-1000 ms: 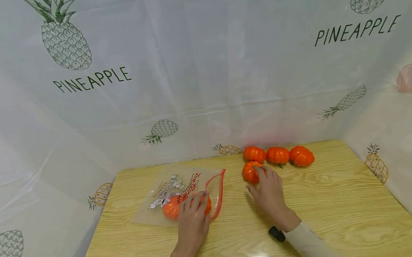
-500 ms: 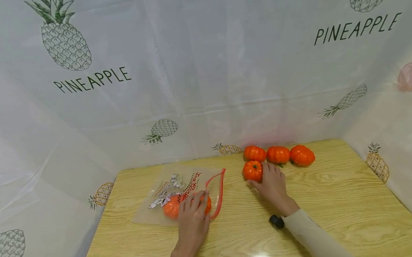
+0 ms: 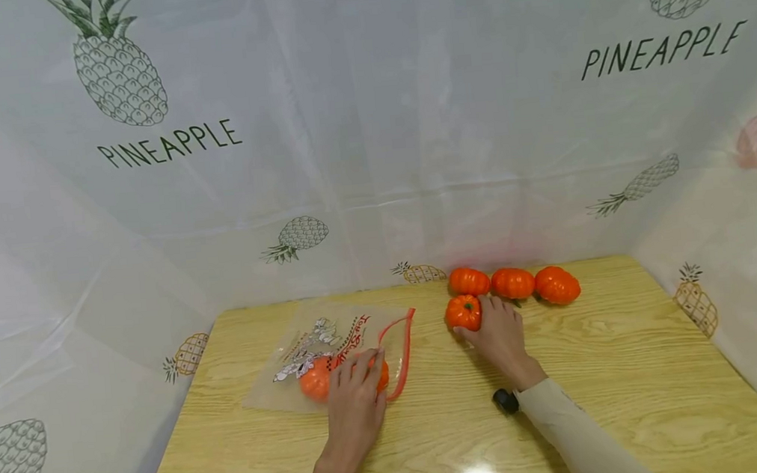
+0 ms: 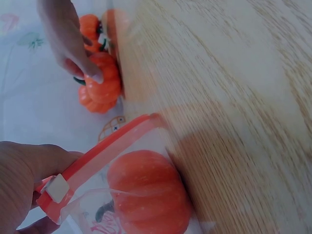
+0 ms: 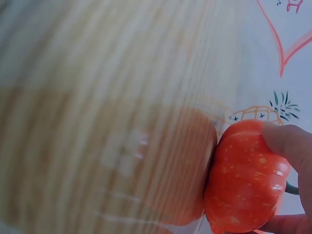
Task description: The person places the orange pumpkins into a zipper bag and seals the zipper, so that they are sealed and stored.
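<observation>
In the head view, my right hand (image 3: 499, 332) grips a small orange pumpkin (image 3: 462, 312) with a green stem. The right wrist view shows the thumb against one side of this pumpkin (image 5: 246, 178) and a finger at its lower side. My left hand (image 3: 354, 398) lies over a clear zip bag (image 3: 342, 322) with cartoon print and a red edge. Up close, the left thumb and fingers pinch the red zip edge (image 4: 105, 148) by its white slider (image 4: 57, 188). An orange pumpkin (image 4: 148, 195) sits inside the bag, and orange shows on both sides of the hand.
Three more orange pumpkins stand in a row at the table's back edge: a left one (image 3: 469, 281), a middle one (image 3: 513, 283) and a right one (image 3: 557, 285). A white pineapple-print curtain (image 3: 371, 154) rises behind the wooden table (image 3: 601, 382).
My right hand has shifted from over the top of the near pumpkin to its right side, fingers behind and thumb in front. The left hand and bag have stayed put.
</observation>
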A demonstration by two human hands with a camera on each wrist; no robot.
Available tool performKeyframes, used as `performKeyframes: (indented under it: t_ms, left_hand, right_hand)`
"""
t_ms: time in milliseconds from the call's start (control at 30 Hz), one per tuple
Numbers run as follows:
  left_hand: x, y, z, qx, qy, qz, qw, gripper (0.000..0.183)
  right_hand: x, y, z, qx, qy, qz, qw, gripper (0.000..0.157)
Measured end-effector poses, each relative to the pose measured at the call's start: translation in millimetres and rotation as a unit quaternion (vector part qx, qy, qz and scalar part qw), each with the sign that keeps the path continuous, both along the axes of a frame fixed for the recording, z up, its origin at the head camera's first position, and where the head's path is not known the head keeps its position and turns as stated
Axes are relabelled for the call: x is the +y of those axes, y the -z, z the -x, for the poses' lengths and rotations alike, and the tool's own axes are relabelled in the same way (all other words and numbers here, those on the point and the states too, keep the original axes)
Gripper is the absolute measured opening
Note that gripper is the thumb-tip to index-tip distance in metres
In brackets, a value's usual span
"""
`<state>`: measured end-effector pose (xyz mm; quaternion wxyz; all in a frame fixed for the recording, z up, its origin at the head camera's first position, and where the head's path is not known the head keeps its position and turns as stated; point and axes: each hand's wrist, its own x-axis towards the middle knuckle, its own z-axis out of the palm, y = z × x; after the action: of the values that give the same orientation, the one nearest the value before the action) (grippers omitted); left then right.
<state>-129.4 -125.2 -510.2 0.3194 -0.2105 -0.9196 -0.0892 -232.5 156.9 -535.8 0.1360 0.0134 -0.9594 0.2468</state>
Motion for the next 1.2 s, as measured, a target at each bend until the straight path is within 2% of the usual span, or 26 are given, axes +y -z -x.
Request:
performKeyframes:
  t_ms: [267, 1200]
  left_hand:
    - [-0.9, 1.2, 0.2, 0.004, -0.002, 0.000, 1.0000, 0.070]
    - [0.8, 0.9, 1.8, 0.013, 0.007, -0.020, 0.9997, 0.067]
  right_hand:
    - [-0.3, 0.5, 0.5, -0.021, -0.005, 0.011, 1.000, 0.078]
    - [0.3, -1.6, 1.3, -0.014, -0.013, 0.018, 1.000, 0.079]
